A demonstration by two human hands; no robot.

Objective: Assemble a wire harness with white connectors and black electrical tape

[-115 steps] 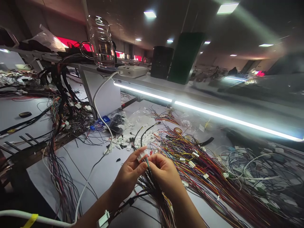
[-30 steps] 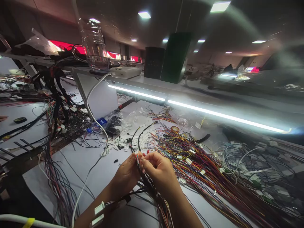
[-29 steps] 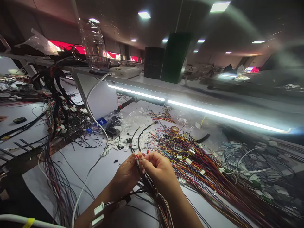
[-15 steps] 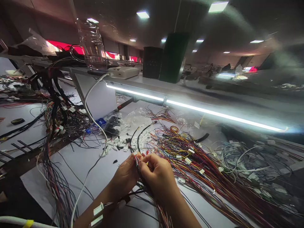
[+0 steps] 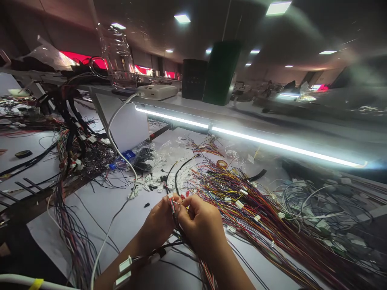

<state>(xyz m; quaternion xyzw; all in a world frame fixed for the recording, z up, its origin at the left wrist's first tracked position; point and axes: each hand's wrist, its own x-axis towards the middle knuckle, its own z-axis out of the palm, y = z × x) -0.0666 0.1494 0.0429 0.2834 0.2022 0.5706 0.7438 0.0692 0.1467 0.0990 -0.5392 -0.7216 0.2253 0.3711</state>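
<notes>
Pinched closely between thumb and fingers, the left hand (image 5: 159, 219) holds a small, blocky white plastic connector (image 5: 171, 196) just below the middle of the frame, with slender red, white and green wires (image 5: 172, 204) running down from it. Beside it, the right hand (image 5: 201, 221) is curled, thumb and forefinger narrowed on a fine wire end whose tip is too small to make out. Under the hands a smooth black-covered cable bundle leads toward the bottom edge, where loose, striped-looking strands (image 5: 208, 276) fan out.

At lower left of centre, two rectangular white plastic connectors (image 5: 124, 264) lie across the left forearm. Just above the hands, glossy red plastic pieces (image 5: 186, 194) and a scatter of hard white connector housings (image 5: 186, 177) cover the matte white tabletop (image 5: 111, 205). A dense, stringy spread of red, yellow and dark wires (image 5: 250, 209) fills the right of centre, near a round amber tape roll (image 5: 221, 164). Crinkled clear plastic film (image 5: 165, 149) lies left of centre.
</notes>
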